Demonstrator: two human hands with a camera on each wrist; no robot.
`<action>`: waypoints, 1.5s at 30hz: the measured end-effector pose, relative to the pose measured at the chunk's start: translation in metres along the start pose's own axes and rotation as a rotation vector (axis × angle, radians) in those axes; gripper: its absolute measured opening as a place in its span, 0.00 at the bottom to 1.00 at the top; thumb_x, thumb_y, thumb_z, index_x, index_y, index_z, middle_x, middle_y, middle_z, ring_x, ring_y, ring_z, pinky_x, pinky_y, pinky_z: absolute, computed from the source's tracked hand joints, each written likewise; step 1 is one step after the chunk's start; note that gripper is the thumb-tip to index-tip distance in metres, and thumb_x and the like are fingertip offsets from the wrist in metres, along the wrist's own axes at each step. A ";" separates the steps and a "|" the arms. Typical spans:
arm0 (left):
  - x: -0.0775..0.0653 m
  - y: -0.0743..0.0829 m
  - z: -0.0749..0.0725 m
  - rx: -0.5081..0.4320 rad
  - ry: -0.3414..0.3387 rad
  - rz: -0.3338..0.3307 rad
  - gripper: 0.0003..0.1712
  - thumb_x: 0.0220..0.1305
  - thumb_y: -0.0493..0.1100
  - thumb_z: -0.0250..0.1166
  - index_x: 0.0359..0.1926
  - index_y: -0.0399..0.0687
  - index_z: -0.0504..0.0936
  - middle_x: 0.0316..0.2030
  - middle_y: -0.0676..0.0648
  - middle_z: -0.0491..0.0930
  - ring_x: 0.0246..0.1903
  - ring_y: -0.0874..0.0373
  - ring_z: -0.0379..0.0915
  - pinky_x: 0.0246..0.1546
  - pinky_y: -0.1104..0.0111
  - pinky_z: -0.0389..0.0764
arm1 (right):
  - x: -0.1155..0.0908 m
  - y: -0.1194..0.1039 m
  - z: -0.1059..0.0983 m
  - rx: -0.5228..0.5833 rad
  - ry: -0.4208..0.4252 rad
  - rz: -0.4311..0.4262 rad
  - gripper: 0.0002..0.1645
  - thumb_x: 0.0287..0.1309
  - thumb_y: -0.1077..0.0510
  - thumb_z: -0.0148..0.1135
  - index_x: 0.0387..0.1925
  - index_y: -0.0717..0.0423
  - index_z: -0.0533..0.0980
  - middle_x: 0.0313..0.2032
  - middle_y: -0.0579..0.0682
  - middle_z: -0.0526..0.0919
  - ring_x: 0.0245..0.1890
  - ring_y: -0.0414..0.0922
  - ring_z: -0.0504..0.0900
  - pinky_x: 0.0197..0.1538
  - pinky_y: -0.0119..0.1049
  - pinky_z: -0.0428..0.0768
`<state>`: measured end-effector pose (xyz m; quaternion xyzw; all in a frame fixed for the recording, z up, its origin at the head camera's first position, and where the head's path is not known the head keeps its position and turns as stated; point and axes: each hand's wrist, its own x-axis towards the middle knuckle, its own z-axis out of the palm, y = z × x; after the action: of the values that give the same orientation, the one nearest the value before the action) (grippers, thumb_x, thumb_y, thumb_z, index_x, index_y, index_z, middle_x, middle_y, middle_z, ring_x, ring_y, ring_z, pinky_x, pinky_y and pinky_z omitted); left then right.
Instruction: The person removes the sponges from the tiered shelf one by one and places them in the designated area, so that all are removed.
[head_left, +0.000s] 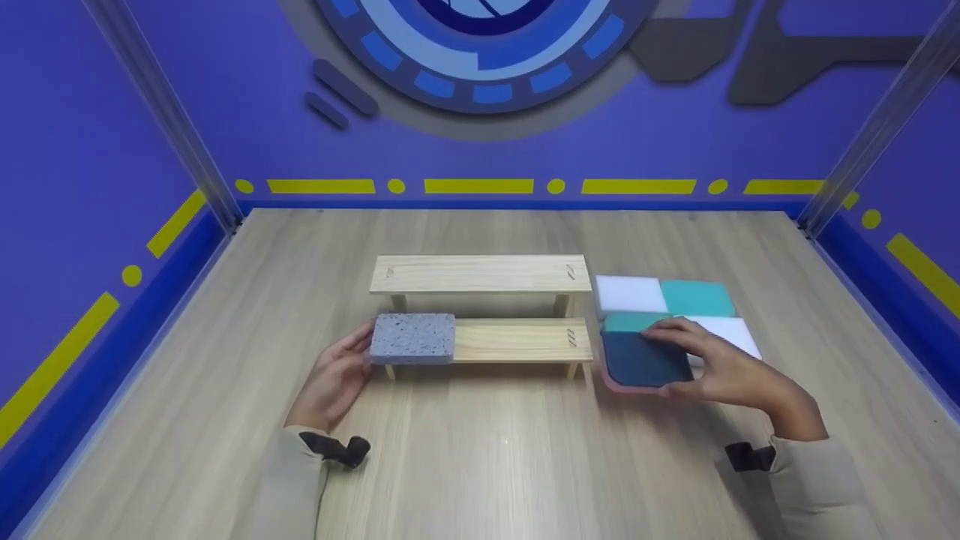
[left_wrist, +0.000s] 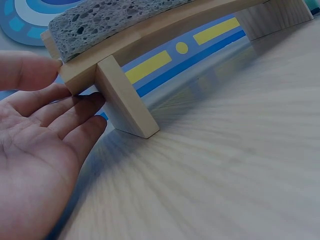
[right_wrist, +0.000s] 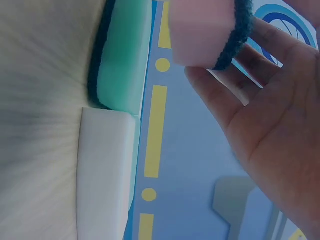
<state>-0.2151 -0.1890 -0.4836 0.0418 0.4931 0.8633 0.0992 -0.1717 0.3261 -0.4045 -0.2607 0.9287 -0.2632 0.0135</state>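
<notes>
My left hand [head_left: 335, 384] is at the left end of the low front wooden shelf [head_left: 521, 341], gripping it there. In the left wrist view the thumb is at the board's end, and the fingers [left_wrist: 82, 127] reach beneath it beside the leg. On that end lies a speckled grey pumice-like block [head_left: 412, 337]. With thumb and fingers my right hand [head_left: 724, 375] holds a pink sponge [right_wrist: 202, 35] that has a dark scouring pad [head_left: 649, 360] on top. The held sponge overlaps a green sponge [head_left: 637, 322] in the head view.
Behind the front shelf stands a higher wooden shelf [head_left: 480, 274]. Right of the shelves lie two white sponges [head_left: 630, 292] and another green sponge [head_left: 697, 298]. Blue panels [head_left: 502, 161] with yellow marks border the wood-look table [head_left: 480, 465] at the back and sides.
</notes>
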 end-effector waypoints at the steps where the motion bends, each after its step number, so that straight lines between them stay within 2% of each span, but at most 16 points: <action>1: 0.000 0.000 0.000 0.000 -0.001 0.002 0.40 0.54 0.18 0.39 0.71 0.26 0.49 0.72 0.30 0.50 0.56 0.59 0.73 0.59 0.71 0.74 | 0.000 0.001 0.000 -0.001 -0.003 0.001 0.43 0.42 0.55 0.76 0.63 0.51 0.70 0.59 0.51 0.72 0.57 0.50 0.70 0.51 0.42 0.78; 9: 0.001 -0.001 0.000 0.000 -0.003 0.010 0.40 0.54 0.18 0.39 0.71 0.26 0.49 0.69 0.33 0.57 0.56 0.58 0.73 0.59 0.71 0.75 | -0.003 0.003 0.002 0.018 -0.034 0.008 0.42 0.42 0.50 0.76 0.61 0.49 0.72 0.57 0.49 0.73 0.55 0.45 0.71 0.51 0.37 0.78; 15: 0.001 0.000 0.000 0.001 0.002 0.004 0.40 0.53 0.17 0.39 0.71 0.25 0.49 0.68 0.35 0.60 0.56 0.59 0.73 0.58 0.72 0.74 | -0.004 0.007 0.003 0.013 -0.036 -0.044 0.41 0.41 0.49 0.76 0.60 0.49 0.73 0.56 0.48 0.74 0.53 0.40 0.71 0.51 0.30 0.76; 17: 0.001 0.000 0.000 0.001 0.004 0.002 0.40 0.53 0.17 0.38 0.71 0.25 0.49 0.68 0.34 0.59 0.56 0.60 0.73 0.58 0.73 0.74 | -0.005 0.008 0.002 0.013 -0.044 -0.056 0.40 0.42 0.49 0.76 0.60 0.50 0.73 0.56 0.49 0.74 0.52 0.41 0.72 0.51 0.30 0.76; 23: 0.001 0.001 0.000 -0.005 0.012 0.001 0.40 0.53 0.17 0.39 0.70 0.25 0.50 0.69 0.33 0.58 0.56 0.59 0.73 0.59 0.72 0.74 | -0.005 0.010 0.002 0.017 -0.095 -0.006 0.41 0.42 0.48 0.76 0.60 0.50 0.73 0.56 0.50 0.74 0.54 0.45 0.72 0.52 0.32 0.77; 28: 0.000 0.001 0.001 -0.011 0.014 0.002 0.39 0.53 0.17 0.38 0.70 0.25 0.50 0.69 0.33 0.58 0.56 0.59 0.73 0.60 0.71 0.74 | -0.006 0.011 0.003 0.026 -0.120 0.006 0.40 0.42 0.48 0.76 0.60 0.49 0.73 0.56 0.50 0.74 0.54 0.45 0.72 0.52 0.31 0.77; 33: 0.000 0.000 0.000 -0.010 0.011 0.007 0.39 0.53 0.18 0.39 0.70 0.24 0.49 0.67 0.36 0.63 0.56 0.58 0.74 0.59 0.71 0.74 | -0.006 0.013 0.004 0.024 -0.131 0.014 0.40 0.42 0.47 0.75 0.60 0.50 0.74 0.56 0.50 0.74 0.54 0.45 0.72 0.52 0.32 0.77; 41: 0.000 0.000 0.000 0.005 -0.007 0.013 0.40 0.53 0.18 0.39 0.71 0.25 0.48 0.71 0.31 0.51 0.56 0.60 0.73 0.60 0.72 0.74 | -0.006 0.015 0.005 -0.001 -0.151 0.024 0.40 0.42 0.48 0.75 0.60 0.52 0.74 0.55 0.50 0.74 0.54 0.45 0.72 0.52 0.34 0.77; 45: 0.000 0.000 0.000 0.013 -0.007 0.017 0.39 0.54 0.18 0.38 0.71 0.25 0.48 0.70 0.32 0.53 0.56 0.60 0.73 0.58 0.73 0.74 | -0.005 0.015 0.006 -0.015 -0.161 0.037 0.41 0.40 0.49 0.76 0.59 0.53 0.74 0.55 0.50 0.75 0.54 0.46 0.72 0.53 0.35 0.77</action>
<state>-0.2152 -0.1885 -0.4837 0.0494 0.4979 0.8608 0.0935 -0.1732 0.3363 -0.4177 -0.2640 0.9312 -0.2345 0.0908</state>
